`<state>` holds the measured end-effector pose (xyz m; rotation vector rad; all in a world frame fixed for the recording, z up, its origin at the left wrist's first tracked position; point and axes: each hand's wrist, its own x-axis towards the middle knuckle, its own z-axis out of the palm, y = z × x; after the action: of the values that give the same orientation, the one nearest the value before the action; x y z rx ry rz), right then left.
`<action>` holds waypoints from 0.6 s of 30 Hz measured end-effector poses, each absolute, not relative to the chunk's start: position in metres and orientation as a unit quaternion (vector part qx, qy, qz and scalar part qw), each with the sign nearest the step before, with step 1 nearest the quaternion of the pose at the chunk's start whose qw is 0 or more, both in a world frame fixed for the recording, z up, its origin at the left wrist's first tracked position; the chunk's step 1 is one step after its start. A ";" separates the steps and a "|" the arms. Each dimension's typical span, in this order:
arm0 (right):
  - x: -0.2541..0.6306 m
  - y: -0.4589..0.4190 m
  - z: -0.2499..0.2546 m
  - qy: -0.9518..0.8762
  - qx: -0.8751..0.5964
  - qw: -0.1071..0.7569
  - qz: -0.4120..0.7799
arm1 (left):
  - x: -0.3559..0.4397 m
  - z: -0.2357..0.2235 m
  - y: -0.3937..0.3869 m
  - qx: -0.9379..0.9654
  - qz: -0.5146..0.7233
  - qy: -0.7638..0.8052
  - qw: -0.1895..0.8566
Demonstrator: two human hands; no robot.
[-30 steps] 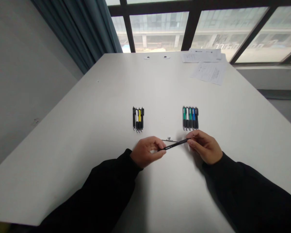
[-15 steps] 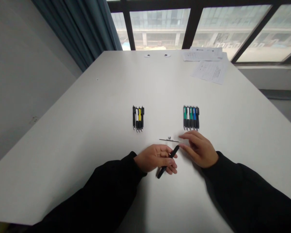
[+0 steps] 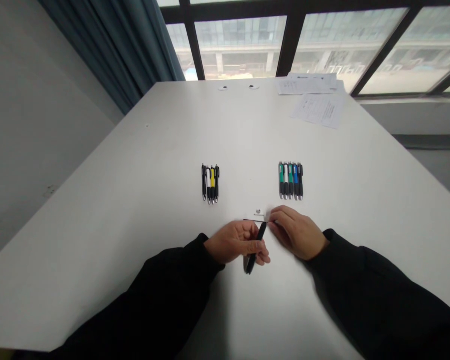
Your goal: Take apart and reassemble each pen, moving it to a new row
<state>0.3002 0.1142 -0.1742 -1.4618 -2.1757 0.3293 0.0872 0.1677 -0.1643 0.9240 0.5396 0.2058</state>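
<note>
My left hand (image 3: 235,242) is closed around a black pen barrel (image 3: 261,232), which tilts with its upper end pointing away from me. Just beyond that end lies a thin dark pen refill (image 3: 252,220), roughly crosswise. The fingertips of my right hand (image 3: 299,236) are pinched together at the refill's right end, close to the barrel's top. Past the refill rest a small silver piece (image 3: 258,211) and a short thin part (image 3: 259,215), too small to make out well.
A row of pens (image 3: 210,184) in black, white and yellow lies left of centre on the white table (image 3: 165,150). Another row of pens (image 3: 291,181), green, white, blue and black, lies to the right. Printed papers (image 3: 318,107) are at the far right corner, by the window.
My right hand has moved left and its fingers have closed onto the refill's end. In my left hand the barrel has turned more upright. The view has shifted slightly.
</note>
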 end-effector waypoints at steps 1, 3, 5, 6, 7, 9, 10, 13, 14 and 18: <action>0.301 0.114 -0.174 -0.785 -0.542 0.263 0.146 | 0.087 -0.164 0.168 0.448 0.100 0.253 0.852; 0.303 0.113 -0.173 -0.737 -0.561 0.305 0.221 | 0.086 -0.165 0.169 0.459 0.106 0.255 0.845; 0.306 0.113 -0.174 -0.668 -0.567 0.370 0.308 | 0.086 -0.165 0.169 0.453 0.117 0.267 0.843; 0.308 0.114 -0.174 -0.632 -0.562 0.404 0.348 | 0.086 -0.166 0.168 0.447 0.122 0.274 0.843; 0.309 0.115 -0.175 -0.597 -0.553 0.436 0.383 | 0.086 -0.166 0.168 0.444 0.126 0.280 0.842; 0.312 0.116 -0.177 -0.538 -0.535 0.478 0.443 | 0.086 -0.166 0.169 0.445 0.131 0.291 0.837; 0.313 0.118 -0.178 -0.511 -0.524 0.490 0.473 | 0.086 -0.166 0.169 0.448 0.133 0.294 0.834; 0.315 0.120 -0.176 -0.440 -0.484 0.519 0.549 | 0.087 -0.165 0.169 0.450 0.141 0.299 0.830; 0.315 0.120 -0.175 -0.422 -0.469 0.526 0.570 | 0.087 -0.165 0.169 0.448 0.142 0.299 0.831; 0.316 0.121 -0.170 -0.373 -0.425 0.540 0.623 | 0.088 -0.165 0.167 0.436 0.130 0.301 0.838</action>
<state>0.3161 0.1208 -0.1702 -1.0106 -0.8857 1.4820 0.0883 0.1673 -0.1655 0.9233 0.6370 0.2752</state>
